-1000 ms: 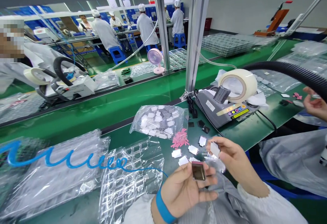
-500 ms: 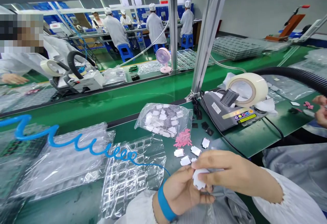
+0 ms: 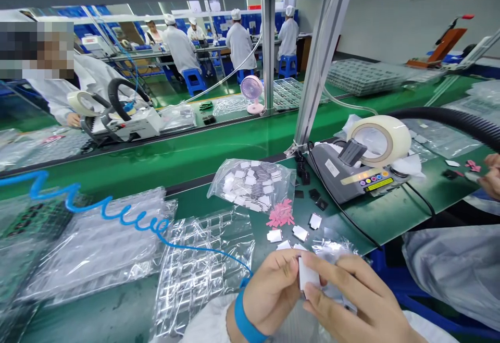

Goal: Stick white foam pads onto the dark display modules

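You have one small white piece [image 3: 309, 276] up off the bench at the lower centre of the frame, between your two hands. Your left hand [image 3: 273, 288] has its thumb and curled fingers closed in on the piece's left edge; how much it grips underneath is hidden. Your right hand [image 3: 351, 293] pinches it, with thumb and forefinger lying close together across the white face. The step in hand looks like squaring or pressing this piece between your fingers. The next move seems to call for a light, even hold, with the edges kept lined up, as it looks thin enough to slip or skew.

As for containers, the clear bag [image 3: 214, 189] at the centre of the frame holds many more white pieces, loosely heaped. Pink strips [image 3: 280, 213] lie in a pile against its lower right corner, outside it. Just above your hands, a few loose white pieces [image 3: 300, 233] lie on the green bench [image 3: 91, 309]. At the lower centre-left, a clear tray [image 3: 199, 275] with a grid of pockets sits under shiny film; glare hides whether the pockets hold anything. The wrapped stack [image 3: 105, 249] left of it is too cloudy to read.
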The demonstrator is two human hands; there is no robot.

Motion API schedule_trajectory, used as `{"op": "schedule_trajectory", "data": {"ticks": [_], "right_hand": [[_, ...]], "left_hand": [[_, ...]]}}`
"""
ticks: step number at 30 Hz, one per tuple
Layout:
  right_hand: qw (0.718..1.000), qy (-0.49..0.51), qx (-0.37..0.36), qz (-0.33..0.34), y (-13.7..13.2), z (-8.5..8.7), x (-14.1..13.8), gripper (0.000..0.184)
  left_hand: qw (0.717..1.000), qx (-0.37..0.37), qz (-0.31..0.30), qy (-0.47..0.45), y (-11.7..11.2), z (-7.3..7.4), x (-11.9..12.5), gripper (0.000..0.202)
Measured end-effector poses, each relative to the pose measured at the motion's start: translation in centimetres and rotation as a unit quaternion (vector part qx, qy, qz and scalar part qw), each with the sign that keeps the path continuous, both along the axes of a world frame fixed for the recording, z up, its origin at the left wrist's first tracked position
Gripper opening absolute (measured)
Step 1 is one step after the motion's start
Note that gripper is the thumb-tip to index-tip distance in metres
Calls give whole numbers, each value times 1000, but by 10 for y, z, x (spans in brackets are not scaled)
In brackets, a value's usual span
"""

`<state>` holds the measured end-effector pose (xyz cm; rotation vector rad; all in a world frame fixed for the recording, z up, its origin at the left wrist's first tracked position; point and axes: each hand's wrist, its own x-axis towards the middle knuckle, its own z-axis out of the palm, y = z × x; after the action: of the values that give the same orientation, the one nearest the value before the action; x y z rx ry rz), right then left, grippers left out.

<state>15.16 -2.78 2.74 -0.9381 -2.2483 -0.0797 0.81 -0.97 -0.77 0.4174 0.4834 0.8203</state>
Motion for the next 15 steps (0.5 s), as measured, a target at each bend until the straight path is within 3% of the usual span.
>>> {"op": "schedule_trajectory", "data": {"ticks": [3, 8, 11, 15], "right_hand": [[998, -34, -15, 41, -2, -3, 3, 20], [989, 54, -83, 107, 8, -6, 16, 16], [980, 113, -119, 114, 18, -13, 27, 24], [939, 172, -268, 131, 25, -31, 36, 43]], "left_hand": [[1000, -16, 10, 17, -3, -1, 0, 33], [999, 9, 15, 38, -2, -1, 2, 35], [999, 5, -41, 21, 0, -4, 5, 39], [991, -26, -132, -15, 4, -15, 12, 44]]}}
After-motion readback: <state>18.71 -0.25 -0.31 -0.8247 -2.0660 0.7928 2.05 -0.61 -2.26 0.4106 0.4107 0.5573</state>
